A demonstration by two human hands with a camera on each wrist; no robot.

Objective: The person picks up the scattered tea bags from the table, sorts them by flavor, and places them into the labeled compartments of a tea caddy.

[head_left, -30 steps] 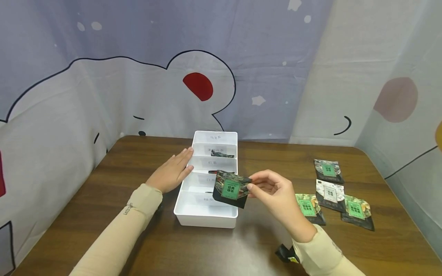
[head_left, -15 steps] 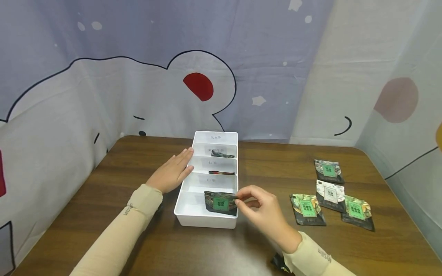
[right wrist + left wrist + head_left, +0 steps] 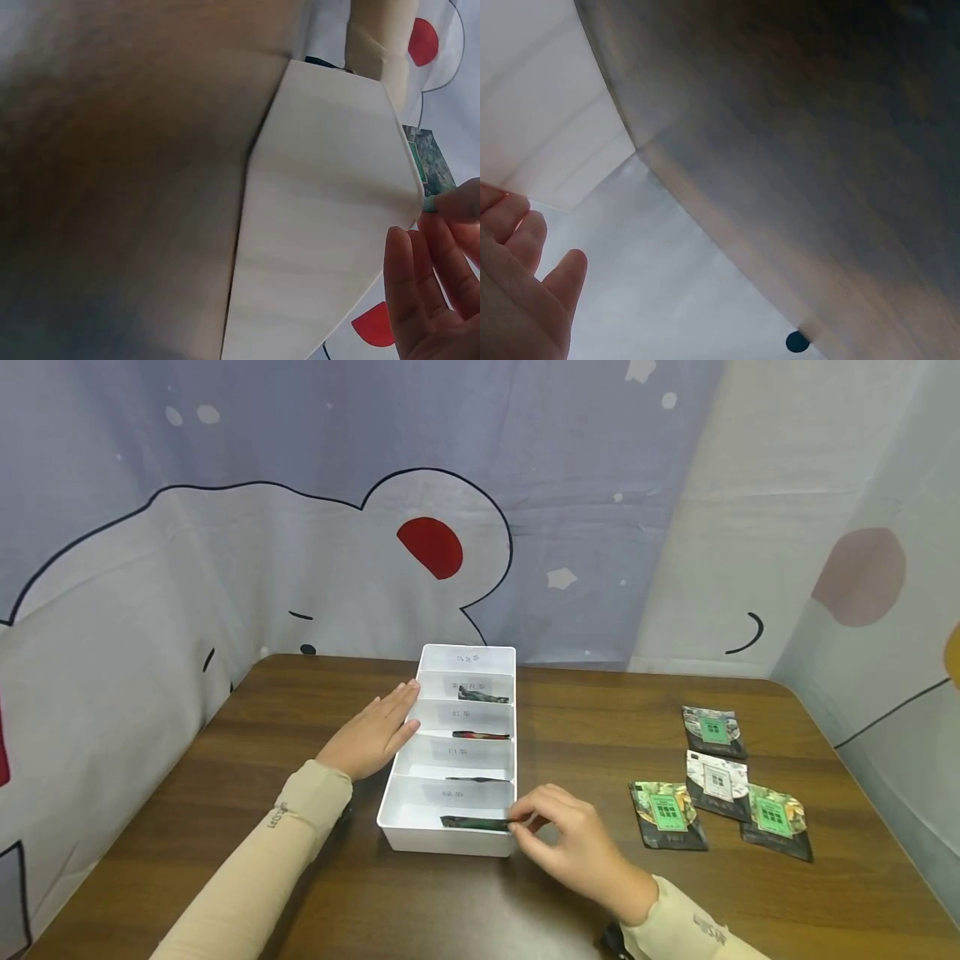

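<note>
The right hand (image 3: 577, 843) pinches the tea sachet (image 3: 474, 823) inside the nearest compartment (image 3: 416, 800) of the divided box (image 3: 450, 842); the left hand (image 3: 369, 737), straight-fingered, touches the box; off-centre release might tip the sachet.

Over there, the head camera looks forward and down from well back across most of the tabletop (image 3: 592, 714), with patterned cloth (image 3: 585, 468) at twelve o'clock. Both wrist cameras look from low and close beside the white box (image 3: 450, 842), which all three views share; the left catches the left hand (image 3: 521, 292) at eight o'clock, the right the right hand (image 3: 450, 281) at four.
</note>
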